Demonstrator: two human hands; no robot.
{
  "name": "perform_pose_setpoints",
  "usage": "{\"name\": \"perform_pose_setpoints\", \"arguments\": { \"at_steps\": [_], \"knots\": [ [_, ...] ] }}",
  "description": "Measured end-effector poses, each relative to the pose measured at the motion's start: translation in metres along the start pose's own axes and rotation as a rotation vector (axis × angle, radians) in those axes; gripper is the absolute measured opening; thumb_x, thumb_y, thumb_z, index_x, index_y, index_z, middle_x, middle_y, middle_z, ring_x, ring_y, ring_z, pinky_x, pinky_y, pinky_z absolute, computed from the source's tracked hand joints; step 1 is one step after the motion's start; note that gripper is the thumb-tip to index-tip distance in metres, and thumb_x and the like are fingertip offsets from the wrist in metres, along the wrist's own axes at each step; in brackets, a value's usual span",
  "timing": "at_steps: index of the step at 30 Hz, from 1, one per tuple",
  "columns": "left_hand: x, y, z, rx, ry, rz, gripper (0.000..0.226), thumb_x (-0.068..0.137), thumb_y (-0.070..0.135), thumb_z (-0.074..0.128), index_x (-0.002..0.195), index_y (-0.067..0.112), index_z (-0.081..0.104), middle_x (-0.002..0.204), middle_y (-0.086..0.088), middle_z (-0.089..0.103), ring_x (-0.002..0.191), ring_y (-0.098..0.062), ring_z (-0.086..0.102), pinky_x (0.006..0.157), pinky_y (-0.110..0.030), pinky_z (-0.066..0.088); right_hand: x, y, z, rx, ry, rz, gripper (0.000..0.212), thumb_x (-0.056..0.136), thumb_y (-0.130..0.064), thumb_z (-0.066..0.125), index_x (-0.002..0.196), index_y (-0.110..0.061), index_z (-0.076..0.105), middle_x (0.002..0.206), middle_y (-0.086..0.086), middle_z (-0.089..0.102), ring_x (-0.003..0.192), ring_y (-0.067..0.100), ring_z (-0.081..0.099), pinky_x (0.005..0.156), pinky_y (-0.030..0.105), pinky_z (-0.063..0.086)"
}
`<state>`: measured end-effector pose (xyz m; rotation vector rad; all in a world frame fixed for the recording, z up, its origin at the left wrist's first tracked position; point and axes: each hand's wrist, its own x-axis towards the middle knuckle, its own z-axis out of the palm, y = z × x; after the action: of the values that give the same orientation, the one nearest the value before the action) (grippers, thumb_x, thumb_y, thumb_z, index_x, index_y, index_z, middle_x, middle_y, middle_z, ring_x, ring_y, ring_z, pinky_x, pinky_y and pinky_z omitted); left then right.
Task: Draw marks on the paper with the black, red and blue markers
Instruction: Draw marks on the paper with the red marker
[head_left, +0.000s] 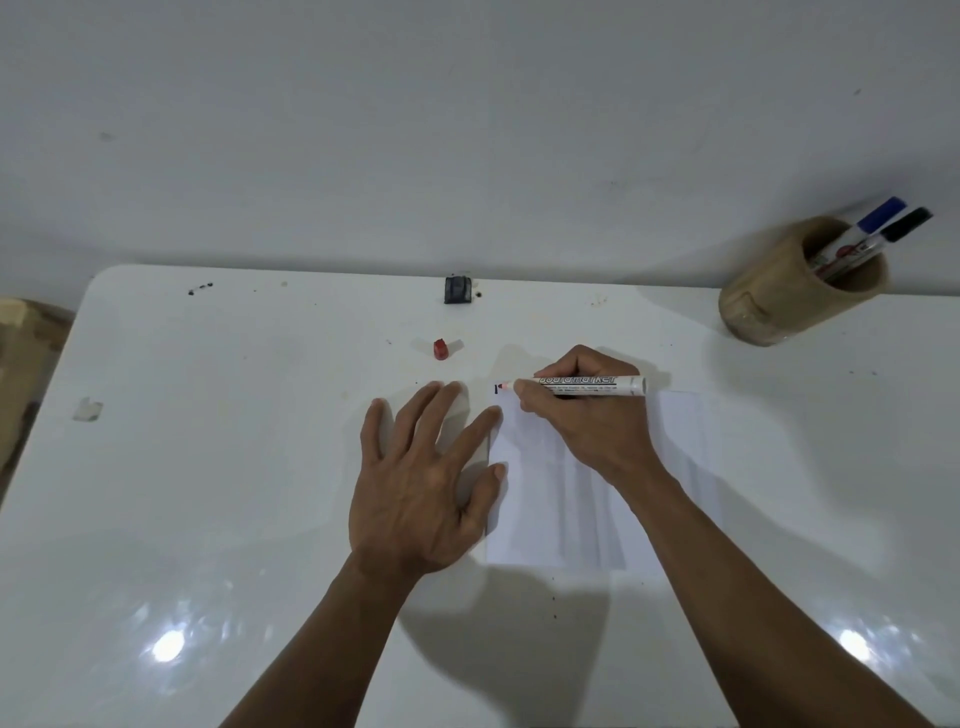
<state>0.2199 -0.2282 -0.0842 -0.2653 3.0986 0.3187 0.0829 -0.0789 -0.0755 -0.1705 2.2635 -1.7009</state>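
Note:
A white sheet of paper (556, 519) lies on the white table (234, 467). My right hand (587, 415) grips an uncapped white-barrelled marker (587, 385) that lies nearly level, its reddish tip at the paper's top left corner beside a short black mark (497, 389). My left hand (426, 478) lies flat with fingers spread, pressing on the paper's left edge. A red cap (440, 349) stands on the table beyond my left hand. A blue-capped marker (878, 214) and a black-capped marker (906, 224) stand in a wooden cup (779, 291) at the far right.
A small black block (457, 289) sits at the table's far edge against the white wall. A scrap of tape (88, 409) is stuck near the left side. Dark specks dot the far left of the tabletop. A brown surface shows past the left edge.

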Motion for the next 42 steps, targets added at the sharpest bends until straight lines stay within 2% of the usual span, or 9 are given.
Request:
{"name": "perform_pose_setpoints", "arguments": {
  "at_steps": [14, 23, 28, 33, 39, 42],
  "knots": [
    [-0.001, 0.000, 0.001, 0.001, 0.047, 0.010, 0.053, 0.094, 0.058, 0.041, 0.143, 0.039, 0.047, 0.155, -0.006, 0.043, 0.147, -0.026, 0.032, 0.117, -0.060, 0.021, 0.001, 0.000, 0.000, -0.021, -0.017, 0.002, 0.023, 0.077, -0.014, 0.087, 0.072, -0.004, 0.068, 0.074, 0.014, 0.077, 0.074, 0.038, 0.075, 0.065, 0.054, 0.061],
    [-0.001, 0.000, 0.001, -0.002, 0.051, 0.006, 0.052, 0.093, 0.058, 0.042, 0.141, 0.039, 0.049, 0.155, -0.005, 0.043, 0.147, -0.025, 0.032, 0.117, -0.060, 0.020, 0.001, -0.003, -0.002, -0.062, -0.033, -0.002, 0.026, 0.073, -0.016, 0.090, 0.070, -0.004, 0.068, 0.071, 0.010, 0.076, 0.071, 0.037, 0.072, 0.060, 0.043, 0.057],
    [-0.001, 0.000, 0.002, -0.006, 0.070, 0.011, 0.052, 0.093, 0.058, 0.041, 0.141, 0.038, 0.050, 0.154, -0.006, 0.044, 0.147, -0.025, 0.033, 0.117, -0.060, 0.021, -0.001, -0.007, -0.003, -0.068, -0.042, 0.004, 0.028, 0.071, -0.018, 0.092, 0.068, -0.003, 0.068, 0.069, 0.009, 0.075, 0.060, 0.023, 0.066, 0.055, 0.033, 0.051],
    [-0.001, 0.000, 0.003, -0.012, 0.094, 0.017, 0.052, 0.093, 0.057, 0.042, 0.140, 0.038, 0.051, 0.154, -0.006, 0.045, 0.147, -0.026, 0.034, 0.116, -0.061, 0.023, -0.001, -0.007, -0.003, -0.050, -0.050, 0.010, 0.028, 0.071, -0.018, 0.091, 0.068, -0.005, 0.067, 0.070, 0.010, 0.075, 0.064, 0.030, 0.070, 0.056, 0.035, 0.051],
    [-0.002, -0.001, 0.006, -0.016, 0.093, 0.012, 0.052, 0.093, 0.058, 0.043, 0.140, 0.039, 0.050, 0.155, -0.005, 0.043, 0.147, -0.025, 0.032, 0.117, -0.061, 0.021, -0.002, -0.009, -0.004, -0.020, -0.066, 0.026, 0.030, 0.069, -0.027, 0.089, 0.070, -0.005, 0.067, 0.072, 0.011, 0.076, 0.073, 0.039, 0.073, 0.062, 0.046, 0.058],
    [-0.002, -0.001, 0.006, -0.019, 0.088, 0.009, 0.052, 0.093, 0.058, 0.043, 0.141, 0.039, 0.049, 0.155, -0.005, 0.043, 0.147, -0.025, 0.032, 0.117, -0.061, 0.022, -0.001, -0.017, -0.009, 0.148, -0.062, 0.104, 0.017, 0.079, -0.007, 0.084, 0.076, -0.008, 0.067, 0.076, 0.011, 0.077, 0.074, 0.033, 0.077, 0.066, 0.043, 0.062]
  ]
}}
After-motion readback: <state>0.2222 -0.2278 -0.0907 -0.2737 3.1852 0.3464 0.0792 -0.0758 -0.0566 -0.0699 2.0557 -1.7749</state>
